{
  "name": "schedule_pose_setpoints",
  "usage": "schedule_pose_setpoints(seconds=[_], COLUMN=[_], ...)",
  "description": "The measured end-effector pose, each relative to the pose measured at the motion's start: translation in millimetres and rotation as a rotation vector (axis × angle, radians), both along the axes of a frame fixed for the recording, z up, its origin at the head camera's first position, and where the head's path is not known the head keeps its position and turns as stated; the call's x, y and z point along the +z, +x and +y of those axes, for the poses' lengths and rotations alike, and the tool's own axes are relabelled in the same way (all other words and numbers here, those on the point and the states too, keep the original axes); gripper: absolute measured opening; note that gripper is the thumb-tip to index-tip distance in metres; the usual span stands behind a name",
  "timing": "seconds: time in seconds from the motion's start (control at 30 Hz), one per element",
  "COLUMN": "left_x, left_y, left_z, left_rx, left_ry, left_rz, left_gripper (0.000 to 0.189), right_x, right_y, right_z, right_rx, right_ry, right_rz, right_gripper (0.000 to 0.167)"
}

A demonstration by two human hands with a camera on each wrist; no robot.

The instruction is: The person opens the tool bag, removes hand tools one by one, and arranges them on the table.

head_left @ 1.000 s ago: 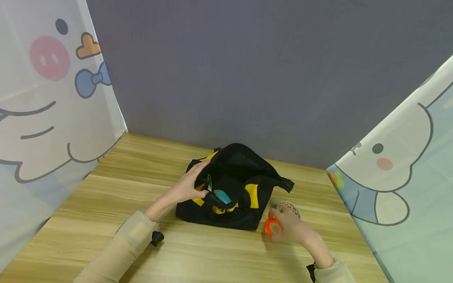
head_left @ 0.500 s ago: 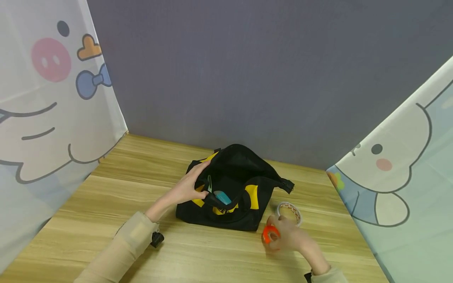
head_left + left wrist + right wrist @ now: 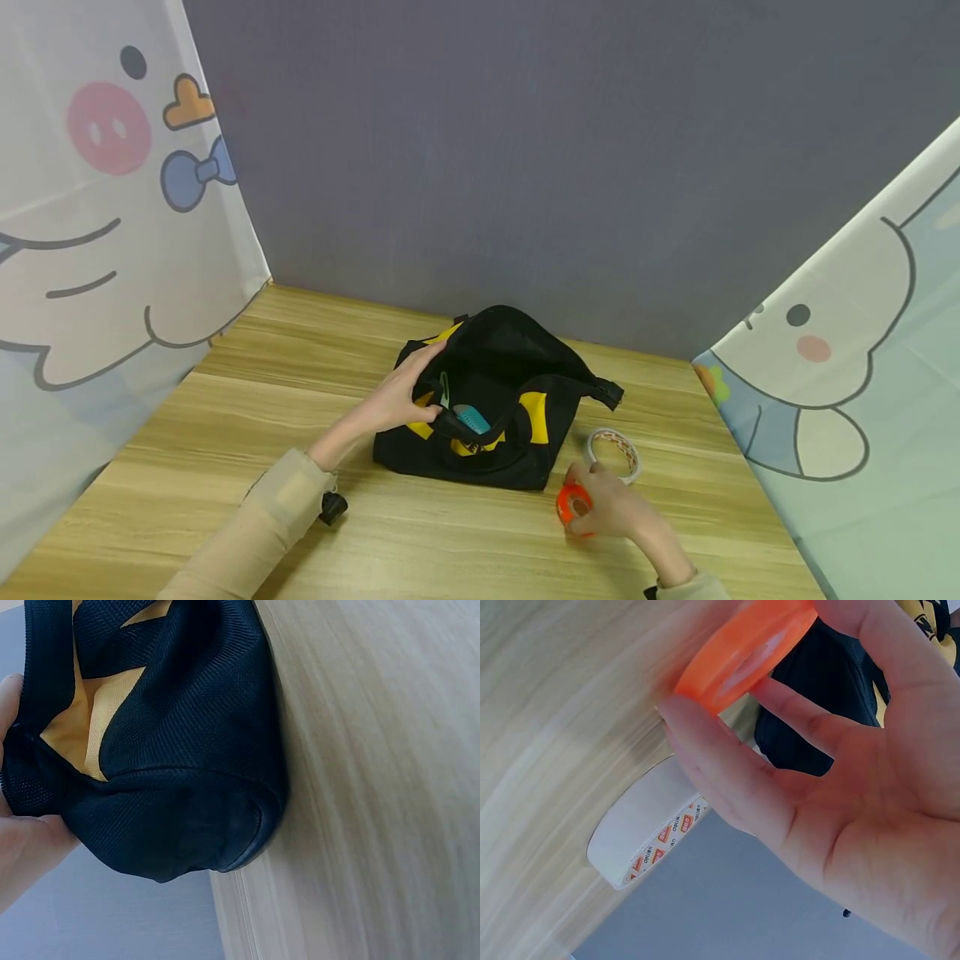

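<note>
A black bag with yellow patches stands with its mouth spread wide. My left hand grips the left edge of that mouth, thumb low and fingers higher up; the left wrist view shows dark cloth between them. Inside the bag lies a turquoise item, partly hidden by the rim. To the right of the bag, my right hand pinches an orange roll of tape between thumb and fingers, as the right wrist view confirms with the orange ring close over the wood.
Just beyond my right hand, a white roll of tape with a printed core lies on the wooden table. A grey panel closes off the back. Cartoon-printed cloths hang at both sides.
My right hand has shifted slightly toward me with the orange roll of tape, uncovering more of the white roll. The left hand and the bag stay as they were.
</note>
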State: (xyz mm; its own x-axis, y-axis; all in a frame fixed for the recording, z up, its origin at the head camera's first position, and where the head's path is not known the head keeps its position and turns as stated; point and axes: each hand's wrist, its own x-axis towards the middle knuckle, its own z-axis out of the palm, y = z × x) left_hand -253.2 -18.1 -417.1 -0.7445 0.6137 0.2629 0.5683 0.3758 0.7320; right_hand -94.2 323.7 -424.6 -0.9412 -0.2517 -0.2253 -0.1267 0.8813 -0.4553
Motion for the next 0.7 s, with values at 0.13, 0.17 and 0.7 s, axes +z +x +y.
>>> schedule_pose_setpoints(seconds=[0.13,0.17,0.7], left_x=[-0.7,-0.6,-3.3], left_y=[-0.3,-0.1,-1.3], left_z=[-0.2,-0.2,-0.2], left_rx=[0.002,0.002,0.001], left_ry=[0.001,0.003,0.005], left_rz=[0.005,0.006,0.011], left_gripper=[0.099,0.099,0.1], right_x=[0.0,-0.5,-6.7], right_y=[0.3,0.4,2.8], right_z=[-0.9,-1.2,-14.8], right_rx=[-0.008,-0.012,-0.154], right_ry=[0.001,0.008,0.115], right_rz=[0.005,0.007,0.043], right_gripper=[0.047,0.048,0.054])
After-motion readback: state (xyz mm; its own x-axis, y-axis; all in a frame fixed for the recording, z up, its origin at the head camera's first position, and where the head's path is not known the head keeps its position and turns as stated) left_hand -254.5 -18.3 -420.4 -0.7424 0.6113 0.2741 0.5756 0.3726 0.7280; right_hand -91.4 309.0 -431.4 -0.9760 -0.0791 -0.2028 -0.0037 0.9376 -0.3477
